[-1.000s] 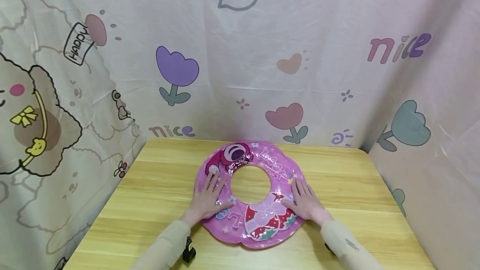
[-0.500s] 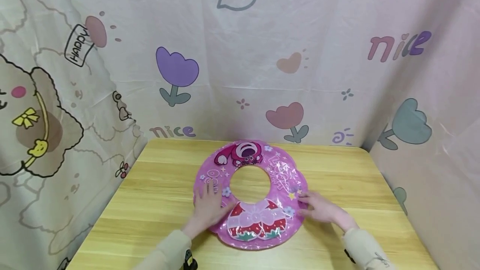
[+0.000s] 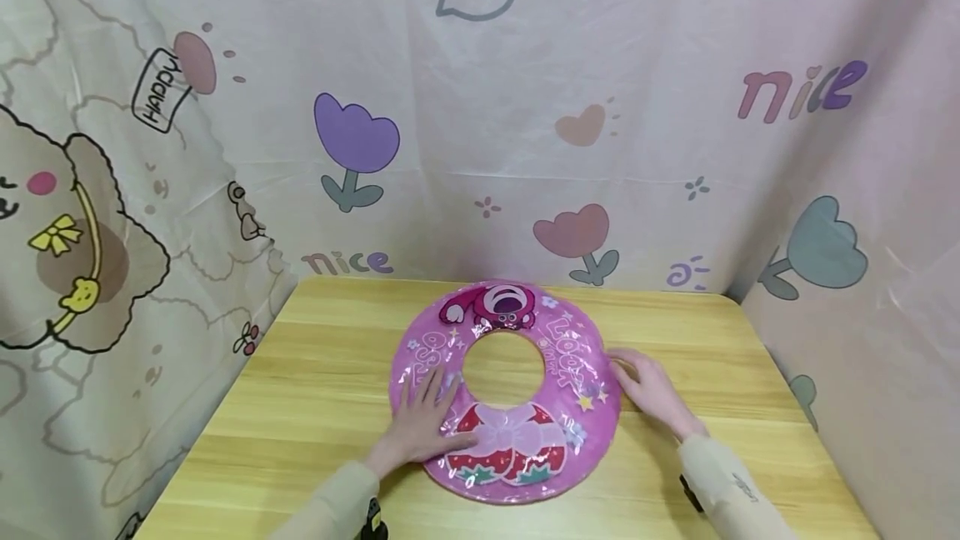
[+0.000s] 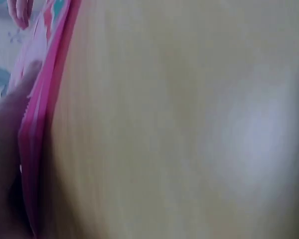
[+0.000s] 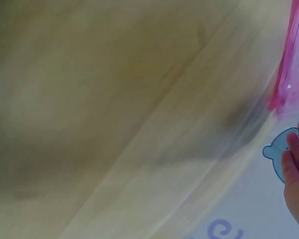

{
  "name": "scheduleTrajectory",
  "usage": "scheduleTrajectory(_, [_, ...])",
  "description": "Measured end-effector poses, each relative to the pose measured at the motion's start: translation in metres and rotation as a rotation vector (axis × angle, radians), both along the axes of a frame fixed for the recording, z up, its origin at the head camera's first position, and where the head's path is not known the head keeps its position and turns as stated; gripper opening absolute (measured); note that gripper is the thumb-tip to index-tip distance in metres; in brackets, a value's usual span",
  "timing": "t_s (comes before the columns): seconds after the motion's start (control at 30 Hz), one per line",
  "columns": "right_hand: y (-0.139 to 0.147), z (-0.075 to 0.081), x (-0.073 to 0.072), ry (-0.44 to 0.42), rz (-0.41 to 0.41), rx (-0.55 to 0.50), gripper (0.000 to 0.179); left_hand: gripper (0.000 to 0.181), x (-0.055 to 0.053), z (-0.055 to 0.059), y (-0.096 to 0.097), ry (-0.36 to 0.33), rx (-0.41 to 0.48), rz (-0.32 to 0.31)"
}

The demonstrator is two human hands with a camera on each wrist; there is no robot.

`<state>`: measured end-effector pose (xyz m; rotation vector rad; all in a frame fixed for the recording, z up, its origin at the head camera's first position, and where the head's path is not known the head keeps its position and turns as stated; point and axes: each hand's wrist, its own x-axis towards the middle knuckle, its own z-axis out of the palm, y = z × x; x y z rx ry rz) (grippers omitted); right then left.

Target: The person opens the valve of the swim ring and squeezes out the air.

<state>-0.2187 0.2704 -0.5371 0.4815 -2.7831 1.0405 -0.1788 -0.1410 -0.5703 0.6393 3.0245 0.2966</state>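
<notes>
A pink inflatable swim ring (image 3: 592, 323) lies flat on the wooden table, printed with a bear at the far side and strawberries with a bow at the near side. My left hand (image 3: 420, 426) rests palm down on its left part, fingers spread and thumb pointing toward the bow. In the left wrist view, part of that hand shows beside the ring's pink edge (image 4: 37, 124). My right hand (image 3: 651, 386) is at the ring's right edge, fingertips right at the rim. The right wrist view shows these fingers extended close to the ring's edge (image 5: 289, 74).
The wood-grain table (image 3: 300, 382) extends around the ring. A cloth backdrop (image 3: 465, 107) with printed flowers hangs behind it and along both sides. Dark devices, such as the black one (image 3: 373, 521), sit under the sleeves at both wrists.
The ring has turned clockwise, its bear shifting right and its strawberries left. My right hand has come off the ring's top and moved out to its right edge. My left hand stays on the ring.
</notes>
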Motion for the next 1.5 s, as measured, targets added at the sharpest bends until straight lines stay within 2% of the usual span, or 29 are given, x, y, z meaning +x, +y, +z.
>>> scheduleTrajectory(0.17, [-0.010,-0.005,-0.015,-0.043,0.072,0.030,0.047,0.109,-0.015,-0.001,-0.021,-0.005,-0.007,-0.110])
scheduleTrajectory(0.27, [-0.017,-0.010,-0.024,-0.052,0.113,0.078,0.056,0.109,-0.023,-0.004,-0.029,0.011,-0.016,-0.146])
scheduleTrajectory(0.37, [-0.023,-0.017,-0.030,-0.059,0.144,0.199,0.063,0.110,-0.026,-0.006,-0.032,0.022,-0.028,-0.169])
scheduleTrajectory(0.5, [-0.027,-0.024,-0.031,-0.095,0.135,0.427,0.068,0.108,-0.027,-0.009,-0.033,0.059,-0.049,-0.175])
scheduleTrajectory(0.63, [-0.029,-0.028,-0.030,-0.118,0.118,0.528,0.069,0.107,-0.027,-0.011,-0.034,0.098,-0.059,-0.169])
scheduleTrajectory(0.8, [-0.029,-0.033,-0.032,-0.111,0.115,0.511,0.071,0.107,-0.027,-0.011,-0.035,0.119,-0.039,-0.166])
scheduleTrajectory(1.0, [-0.027,-0.037,-0.035,-0.098,0.110,0.486,0.072,0.106,-0.029,-0.001,-0.033,0.058,-0.024,-0.133])
scheduleTrajectory(1.1, [-0.027,-0.035,-0.035,-0.054,0.113,0.454,0.072,0.107,-0.036,0.004,-0.033,0.057,0.021,-0.117])
scheduleTrajectory(1.2, [-0.029,-0.030,-0.038,0.015,0.116,0.411,0.072,0.110,-0.049,0.011,-0.032,0.052,0.052,-0.084])
scheduleTrajectory(1.27, [-0.030,-0.029,-0.042,0.053,0.114,0.392,0.072,0.110,-0.057,0.017,-0.032,0.025,0.057,-0.054])
scheduleTrajectory(1.37, [-0.033,-0.027,-0.048,0.049,0.120,0.383,0.073,0.110,-0.066,0.023,-0.031,-0.038,0.036,-0.023])
scheduleTrajectory(1.5, [-0.035,-0.026,-0.053,-0.019,0.135,0.422,0.073,0.106,-0.073,0.025,-0.030,-0.113,0.005,0.005])
